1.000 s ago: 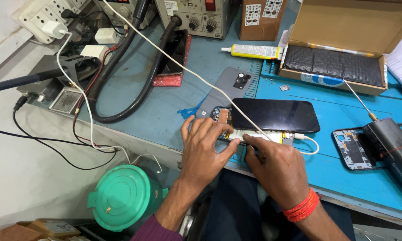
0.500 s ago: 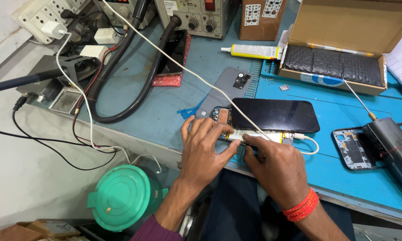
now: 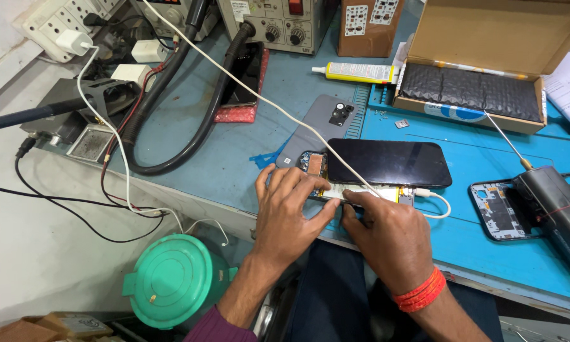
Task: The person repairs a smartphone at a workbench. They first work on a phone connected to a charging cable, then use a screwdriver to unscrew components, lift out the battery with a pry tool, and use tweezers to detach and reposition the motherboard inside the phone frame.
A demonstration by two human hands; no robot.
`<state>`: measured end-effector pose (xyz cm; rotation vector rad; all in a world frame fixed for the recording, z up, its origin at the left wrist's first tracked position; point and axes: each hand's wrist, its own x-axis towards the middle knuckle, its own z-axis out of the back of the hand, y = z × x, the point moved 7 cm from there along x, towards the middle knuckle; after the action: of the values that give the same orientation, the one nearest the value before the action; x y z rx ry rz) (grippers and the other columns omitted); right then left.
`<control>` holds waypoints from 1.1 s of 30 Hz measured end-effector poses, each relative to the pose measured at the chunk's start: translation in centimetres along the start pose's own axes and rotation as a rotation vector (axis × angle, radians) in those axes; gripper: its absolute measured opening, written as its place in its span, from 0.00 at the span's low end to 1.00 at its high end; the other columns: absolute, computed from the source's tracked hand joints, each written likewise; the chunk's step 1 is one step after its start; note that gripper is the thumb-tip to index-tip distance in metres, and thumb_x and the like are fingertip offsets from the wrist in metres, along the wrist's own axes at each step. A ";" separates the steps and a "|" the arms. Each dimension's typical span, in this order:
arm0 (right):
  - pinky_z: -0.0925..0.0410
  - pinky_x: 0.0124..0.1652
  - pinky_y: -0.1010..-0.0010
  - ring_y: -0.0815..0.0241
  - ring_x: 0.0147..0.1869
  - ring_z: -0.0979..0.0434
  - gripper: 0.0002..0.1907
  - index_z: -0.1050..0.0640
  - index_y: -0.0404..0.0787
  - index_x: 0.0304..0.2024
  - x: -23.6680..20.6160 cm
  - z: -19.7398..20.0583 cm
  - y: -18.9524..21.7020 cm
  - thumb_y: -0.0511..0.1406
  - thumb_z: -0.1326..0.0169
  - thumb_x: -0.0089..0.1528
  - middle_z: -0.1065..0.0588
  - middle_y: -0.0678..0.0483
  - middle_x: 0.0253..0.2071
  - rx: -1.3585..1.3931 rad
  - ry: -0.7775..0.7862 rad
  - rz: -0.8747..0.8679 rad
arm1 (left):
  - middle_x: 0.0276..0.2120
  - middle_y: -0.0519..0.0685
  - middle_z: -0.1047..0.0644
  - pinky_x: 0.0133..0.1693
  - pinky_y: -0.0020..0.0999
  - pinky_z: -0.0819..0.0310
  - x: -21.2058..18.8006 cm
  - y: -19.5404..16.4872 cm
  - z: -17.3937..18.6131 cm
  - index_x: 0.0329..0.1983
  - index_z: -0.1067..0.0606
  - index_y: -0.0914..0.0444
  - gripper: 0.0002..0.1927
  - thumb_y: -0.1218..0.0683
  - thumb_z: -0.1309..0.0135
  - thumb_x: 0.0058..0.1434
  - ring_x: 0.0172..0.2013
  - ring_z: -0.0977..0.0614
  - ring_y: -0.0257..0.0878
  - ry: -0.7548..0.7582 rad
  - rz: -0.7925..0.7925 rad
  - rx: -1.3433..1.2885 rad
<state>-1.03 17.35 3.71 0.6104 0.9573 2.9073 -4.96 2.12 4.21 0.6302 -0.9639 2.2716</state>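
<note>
While pressing down on opened phone (image 3: 354,183) near bench edge, left hand (image 3: 289,209) lay flat & spread, right hand (image 3: 386,231) curled, fingertips on pale strip. Gripping anything? Couldn't tell. Mid-disassembly prob; next needed careful prying.

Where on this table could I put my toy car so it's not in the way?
Bare blue mat lies between the black phone screen and cardboard box. Crowded: around both hands, left hand and right hand, and near the black hoses.

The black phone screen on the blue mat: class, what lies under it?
Under the black screen an opened phone body shows at its left edge, with a pale strip along the front. The left hand and right hand cover part; the rest beneath is hidden.
</note>
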 end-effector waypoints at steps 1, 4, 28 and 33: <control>0.30 0.24 0.62 0.51 0.22 0.21 0.13 0.15 0.44 0.41 0.0 -0.1 -0.1 0.38 0.35 0.54 0.23 0.50 0.19 -0.006 0.010 -0.010 | 0.37 0.44 0.24 0.65 0.52 0.45 0.0 0.0 0.0 0.38 0.20 0.59 0.11 0.51 0.34 0.56 0.48 0.24 0.42 0.003 -0.004 0.000; 0.29 0.25 0.62 0.51 0.22 0.20 0.13 0.15 0.44 0.42 0.1 -0.2 -0.2 0.38 0.35 0.55 0.22 0.49 0.19 -0.021 0.026 -0.027 | 0.38 0.44 0.24 0.65 0.52 0.45 0.0 -0.1 0.1 0.38 0.21 0.59 0.12 0.51 0.34 0.55 0.48 0.24 0.42 0.009 -0.017 -0.004; 0.31 0.24 0.60 0.50 0.21 0.22 0.14 0.15 0.45 0.43 0.1 -0.2 -0.3 0.37 0.36 0.54 0.24 0.50 0.17 -0.013 0.037 -0.011 | 0.37 0.44 0.24 0.64 0.52 0.45 0.1 -0.2 0.2 0.39 0.20 0.59 0.13 0.50 0.33 0.54 0.48 0.24 0.43 0.013 -0.020 0.000; 0.32 0.24 0.60 0.49 0.20 0.23 0.15 0.16 0.44 0.44 0.0 0.0 -0.3 0.36 0.37 0.54 0.25 0.49 0.17 0.016 0.034 0.005 | 0.38 0.45 0.24 0.63 0.51 0.44 0.1 -0.2 0.2 0.39 0.20 0.59 0.14 0.50 0.33 0.54 0.49 0.24 0.44 0.009 -0.024 0.005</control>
<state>-1.05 17.54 3.54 0.5670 0.9846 2.9266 -4.83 2.15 4.50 0.6295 -0.9419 2.2550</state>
